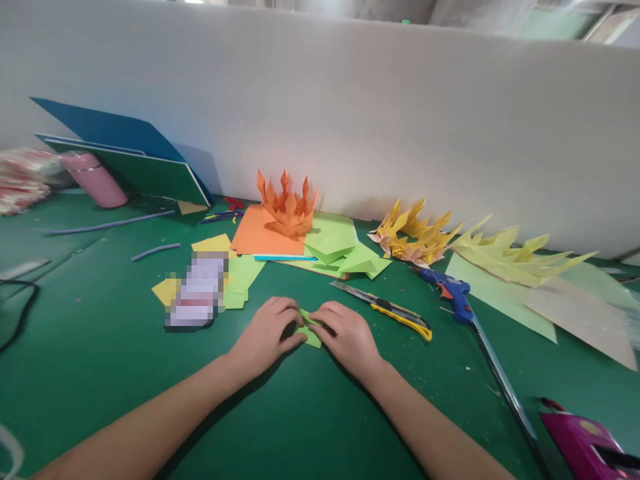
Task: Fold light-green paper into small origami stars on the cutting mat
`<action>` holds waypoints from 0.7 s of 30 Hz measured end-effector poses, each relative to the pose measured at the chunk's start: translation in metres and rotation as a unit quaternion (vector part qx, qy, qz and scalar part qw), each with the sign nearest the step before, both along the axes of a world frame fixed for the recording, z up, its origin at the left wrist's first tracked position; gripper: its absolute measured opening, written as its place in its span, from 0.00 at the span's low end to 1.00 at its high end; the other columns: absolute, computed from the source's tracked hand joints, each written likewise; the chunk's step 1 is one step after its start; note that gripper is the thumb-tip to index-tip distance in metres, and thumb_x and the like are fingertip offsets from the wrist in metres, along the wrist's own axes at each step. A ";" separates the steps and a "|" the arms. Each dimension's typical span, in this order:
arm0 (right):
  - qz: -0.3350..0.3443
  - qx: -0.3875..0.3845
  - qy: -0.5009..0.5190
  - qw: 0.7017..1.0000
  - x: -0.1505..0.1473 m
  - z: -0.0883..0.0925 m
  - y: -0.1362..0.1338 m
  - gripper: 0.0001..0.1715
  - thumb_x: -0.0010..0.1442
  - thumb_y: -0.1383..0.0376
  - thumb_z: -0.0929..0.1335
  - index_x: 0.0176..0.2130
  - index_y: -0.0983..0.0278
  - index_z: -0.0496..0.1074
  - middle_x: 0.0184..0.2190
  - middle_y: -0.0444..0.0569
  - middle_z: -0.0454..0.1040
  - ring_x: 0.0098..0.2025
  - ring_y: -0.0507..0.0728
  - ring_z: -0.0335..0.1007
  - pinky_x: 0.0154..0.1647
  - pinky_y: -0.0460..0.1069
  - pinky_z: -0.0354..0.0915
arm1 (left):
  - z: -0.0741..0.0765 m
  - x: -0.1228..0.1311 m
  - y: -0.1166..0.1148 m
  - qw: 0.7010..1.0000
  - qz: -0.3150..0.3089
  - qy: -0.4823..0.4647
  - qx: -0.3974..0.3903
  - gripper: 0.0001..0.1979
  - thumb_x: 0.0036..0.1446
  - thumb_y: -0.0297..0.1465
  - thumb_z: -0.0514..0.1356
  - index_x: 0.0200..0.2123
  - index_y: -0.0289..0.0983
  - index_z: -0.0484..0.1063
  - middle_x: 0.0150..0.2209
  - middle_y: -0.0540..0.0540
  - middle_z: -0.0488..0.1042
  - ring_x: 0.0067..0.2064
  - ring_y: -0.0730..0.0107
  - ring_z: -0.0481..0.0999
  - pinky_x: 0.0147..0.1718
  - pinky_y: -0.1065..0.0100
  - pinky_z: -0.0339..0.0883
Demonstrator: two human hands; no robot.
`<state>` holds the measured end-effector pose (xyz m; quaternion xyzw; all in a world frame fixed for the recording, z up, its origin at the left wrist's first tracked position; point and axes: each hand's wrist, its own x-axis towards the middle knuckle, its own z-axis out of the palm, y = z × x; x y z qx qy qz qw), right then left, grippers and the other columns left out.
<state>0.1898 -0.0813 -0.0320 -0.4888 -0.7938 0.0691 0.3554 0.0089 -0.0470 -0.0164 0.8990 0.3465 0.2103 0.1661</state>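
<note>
1. Slip (312, 338): a small bit of green paper, located mid-table on the near side, right between the two hands. Most of it is covered by fingers, so the exact folds can't be made out.
2. Left hand (267, 335): narrow, with the left part of the slip held by its fingertips and thumb.
3. Right hand (350, 338): pretty narrow too, fingers bunched, the slip's right part held at the tips.
4. Cutter (400, 316): left lying just beyond and right of the right hand, blade out and pointed far left.
5. Glue gun (454, 293): parked right of the cutter, blue body, nozzle aimed left.
6. Phone (197, 290): placed left of and beyond the left hand, screen pixelated. Yellow sheets (213, 243) and green sheets (245, 275) are partly covered by it.
7. Orange crown (290, 217): stood on the far side, partly on an orange sheet (250, 233). More green paper (331, 243) is stacked just right of it.
8. Yellow crown (415, 240): set far right, with a spiky pale strip (515, 259) laid right beside it.
9. Pink bottle (97, 181): kept far left, in front of a green board (145, 177).
</note>
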 end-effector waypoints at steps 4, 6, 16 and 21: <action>-0.009 0.014 -0.022 1.000 0.000 0.000 0.000 0.14 0.64 0.63 0.62 0.34 0.63 0.75 0.31 0.49 0.74 0.33 0.53 0.69 0.34 0.47 0.62 | 0.000 0.000 -0.002 0.999 0.026 -0.019 -0.008 0.09 0.51 0.29 0.63 0.35 0.37 0.65 0.40 0.45 0.67 0.44 0.62 0.68 0.44 0.58 0.65; -0.012 0.019 -0.041 0.999 0.000 -0.001 0.001 0.16 0.65 0.63 0.60 0.34 0.62 0.75 0.31 0.49 0.74 0.33 0.53 0.68 0.34 0.47 0.62 | 0.000 0.000 -0.003 0.999 0.027 -0.038 -0.010 0.10 0.51 0.28 0.62 0.36 0.37 0.63 0.43 0.44 0.67 0.46 0.61 0.68 0.46 0.58 0.64; 0.006 0.019 -0.093 0.995 0.005 0.000 0.003 0.20 0.66 0.62 0.58 0.34 0.63 0.75 0.29 0.49 0.73 0.31 0.54 0.67 0.32 0.47 0.60 | -0.003 0.000 0.000 0.999 -0.010 -0.027 -0.023 0.09 0.53 0.28 0.60 0.37 0.39 0.63 0.43 0.45 0.70 0.47 0.61 0.69 0.47 0.57 0.65; 0.034 0.011 -0.074 0.997 0.008 0.002 0.001 0.18 0.65 0.60 0.59 0.37 0.64 0.75 0.33 0.50 0.75 0.35 0.55 0.69 0.36 0.48 0.62 | -0.003 0.000 0.000 1.000 -0.017 -0.014 -0.008 0.07 0.54 0.28 0.60 0.37 0.38 0.65 0.41 0.44 0.71 0.46 0.61 0.70 0.46 0.58 0.66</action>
